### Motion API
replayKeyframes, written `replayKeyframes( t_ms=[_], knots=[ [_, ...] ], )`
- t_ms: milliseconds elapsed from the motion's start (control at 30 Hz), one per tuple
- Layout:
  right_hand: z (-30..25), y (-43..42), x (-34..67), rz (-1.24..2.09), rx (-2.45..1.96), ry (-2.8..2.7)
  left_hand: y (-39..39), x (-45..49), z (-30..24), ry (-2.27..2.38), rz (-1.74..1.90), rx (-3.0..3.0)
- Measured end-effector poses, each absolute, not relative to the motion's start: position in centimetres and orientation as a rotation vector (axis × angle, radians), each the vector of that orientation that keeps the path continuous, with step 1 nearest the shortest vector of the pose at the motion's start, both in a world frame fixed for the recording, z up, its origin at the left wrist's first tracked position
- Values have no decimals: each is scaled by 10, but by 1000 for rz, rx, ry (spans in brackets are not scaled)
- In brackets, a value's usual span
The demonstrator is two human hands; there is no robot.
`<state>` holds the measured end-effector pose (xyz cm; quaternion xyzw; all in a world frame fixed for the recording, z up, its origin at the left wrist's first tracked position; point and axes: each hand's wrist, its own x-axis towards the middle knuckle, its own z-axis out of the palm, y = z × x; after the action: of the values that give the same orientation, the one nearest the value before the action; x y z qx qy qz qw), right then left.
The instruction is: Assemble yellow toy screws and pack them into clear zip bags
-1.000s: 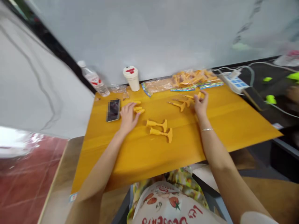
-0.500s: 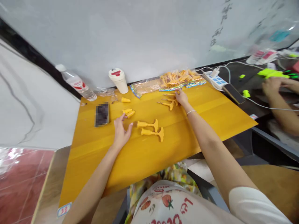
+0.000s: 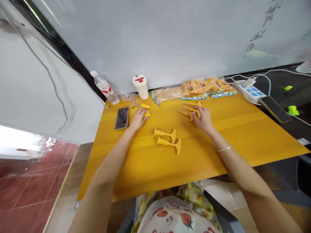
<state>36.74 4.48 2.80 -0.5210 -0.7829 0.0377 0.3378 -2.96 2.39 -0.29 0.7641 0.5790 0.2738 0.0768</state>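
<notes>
My left hand (image 3: 138, 119) lies palm down on the table, its fingertips beside two short yellow plastic pieces (image 3: 146, 110). My right hand (image 3: 203, 120) rests over the tips of several thin yellow threaded rods (image 3: 187, 111), and its fingers hide part of them. Whether it grips one, I cannot tell. Nearer me, between my hands, lie two large yellow screw-shaped parts with flared heads (image 3: 167, 138), side by side. Both sit on a yellow wooden tabletop (image 3: 243, 142).
A phone with a blurred screen (image 3: 121, 118) lies by my left hand. Along the back edge stand a water bottle (image 3: 105, 88), a white cup (image 3: 140, 86) and plastic bags of yellow parts (image 3: 201, 88). A power strip (image 3: 250, 91) and cables lie at the right.
My view has swung, shifting the table. My left hand has moved up to the short pieces, and my right hand has flattened over the rods. A co-worker's hand at the right has left view.
</notes>
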Motion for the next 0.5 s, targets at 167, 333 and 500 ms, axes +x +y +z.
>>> replayKeyframes(
  t_ms=[167,333,500],
  knots=[
    [31,-7,349,203,-1250,-2231,25,-31,10,1777,928,2210],
    [29,-29,350,323,-1227,-2296,-27,2,33,1514,862,2225],
    [22,-24,340,390,-1213,-2267,-63,30,31,1244,606,2235]
  ],
)
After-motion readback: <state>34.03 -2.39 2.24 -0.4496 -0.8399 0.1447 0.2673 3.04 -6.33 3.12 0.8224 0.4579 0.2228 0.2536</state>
